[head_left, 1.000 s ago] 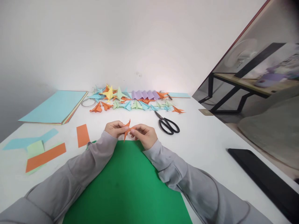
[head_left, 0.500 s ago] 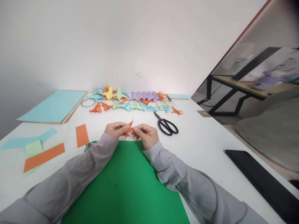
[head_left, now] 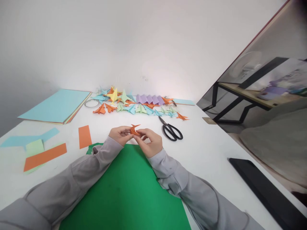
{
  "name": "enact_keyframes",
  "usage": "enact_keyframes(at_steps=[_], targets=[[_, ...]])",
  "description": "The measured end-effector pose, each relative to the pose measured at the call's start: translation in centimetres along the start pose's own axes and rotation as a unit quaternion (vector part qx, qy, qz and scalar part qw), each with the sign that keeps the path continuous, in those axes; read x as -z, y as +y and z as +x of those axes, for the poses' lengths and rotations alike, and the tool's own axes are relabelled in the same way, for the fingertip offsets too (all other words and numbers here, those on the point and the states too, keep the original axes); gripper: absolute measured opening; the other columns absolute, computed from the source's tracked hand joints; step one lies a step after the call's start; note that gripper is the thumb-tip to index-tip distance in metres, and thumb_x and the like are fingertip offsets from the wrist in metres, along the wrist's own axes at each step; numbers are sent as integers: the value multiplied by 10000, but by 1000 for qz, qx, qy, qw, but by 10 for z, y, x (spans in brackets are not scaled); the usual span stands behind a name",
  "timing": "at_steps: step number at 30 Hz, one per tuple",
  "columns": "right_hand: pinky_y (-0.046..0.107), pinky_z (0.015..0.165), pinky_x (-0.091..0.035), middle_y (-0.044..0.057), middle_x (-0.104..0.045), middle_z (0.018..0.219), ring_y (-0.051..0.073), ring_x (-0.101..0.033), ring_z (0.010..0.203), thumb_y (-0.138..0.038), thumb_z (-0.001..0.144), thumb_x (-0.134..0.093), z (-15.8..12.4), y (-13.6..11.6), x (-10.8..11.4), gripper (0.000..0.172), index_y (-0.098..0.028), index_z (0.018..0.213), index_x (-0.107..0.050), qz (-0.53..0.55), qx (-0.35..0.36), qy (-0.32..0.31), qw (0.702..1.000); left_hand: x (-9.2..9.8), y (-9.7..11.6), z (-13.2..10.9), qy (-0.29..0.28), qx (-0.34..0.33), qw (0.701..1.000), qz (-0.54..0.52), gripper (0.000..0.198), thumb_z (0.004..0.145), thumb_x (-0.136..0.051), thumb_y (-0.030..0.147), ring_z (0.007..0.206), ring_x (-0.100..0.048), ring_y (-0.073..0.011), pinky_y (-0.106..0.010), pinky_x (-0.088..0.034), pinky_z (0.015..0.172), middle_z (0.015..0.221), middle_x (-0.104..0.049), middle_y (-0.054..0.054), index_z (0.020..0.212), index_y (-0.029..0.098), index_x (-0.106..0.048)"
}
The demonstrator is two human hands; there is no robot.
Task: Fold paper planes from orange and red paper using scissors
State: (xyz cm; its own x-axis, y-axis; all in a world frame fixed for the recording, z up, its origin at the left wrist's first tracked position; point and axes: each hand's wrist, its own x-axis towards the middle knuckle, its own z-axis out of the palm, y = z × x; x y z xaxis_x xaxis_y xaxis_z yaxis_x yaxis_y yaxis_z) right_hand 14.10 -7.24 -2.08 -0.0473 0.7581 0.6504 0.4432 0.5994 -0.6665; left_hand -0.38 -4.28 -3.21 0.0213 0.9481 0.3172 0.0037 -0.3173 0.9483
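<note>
A small orange folded paper figure is pinched between both my hands just above the far edge of a green sheet. My left hand grips its left side with closed fingers. My right hand pinches its right side, fingers curled. Both arms wear grey sleeves and rest over the green sheet.
Black scissors lie right of my hands. A row of coloured folded paper figures and a tape ring lie at the back. A stack of paper and orange and blue strips lie left. A black flat object lies right.
The orange figure has been turned from upright to lying flatter between my fingers. My hands have stayed in the same place.
</note>
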Motion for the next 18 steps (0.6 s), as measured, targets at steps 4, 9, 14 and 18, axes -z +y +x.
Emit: enact_keyframes(at_steps=[4,9,14,18], targets=[[274,548,-497,51,-690,714,154,-621,641,-247,817,-555,-1,1,2,134,-203,844,-678,-6,49,-14,999,1,4,0,-50,83,994,-54,220,520,-780,216,363,-509,-103,-194,-397,307,536,-659,-26,726,150,-742],[297,631,-520,52,-710,775,163,-634,685,-253,845,-534,-1,8,3,171,-225,893,-695,-6,70,-39,997,0,14,-2,-67,95,989,-96,197,498,-799,196,378,-535,-100,-182,-457,339,477,-624,-5,676,150,-728],[300,645,-522,45,-714,782,162,-636,688,-277,847,-536,1,12,5,177,-239,882,-705,13,68,-57,996,-1,18,-4,-70,116,984,-120,210,484,-817,206,394,-554,-105,-193,-497,383,457,-612,-6,660,140,-721],[278,607,-516,43,-714,798,151,-635,674,-267,848,-541,2,10,10,172,-242,888,-707,26,66,-70,995,1,17,-4,-95,119,980,-126,197,501,-812,215,396,-563,-110,-205,-502,402,465,-622,-8,666,152,-725]])
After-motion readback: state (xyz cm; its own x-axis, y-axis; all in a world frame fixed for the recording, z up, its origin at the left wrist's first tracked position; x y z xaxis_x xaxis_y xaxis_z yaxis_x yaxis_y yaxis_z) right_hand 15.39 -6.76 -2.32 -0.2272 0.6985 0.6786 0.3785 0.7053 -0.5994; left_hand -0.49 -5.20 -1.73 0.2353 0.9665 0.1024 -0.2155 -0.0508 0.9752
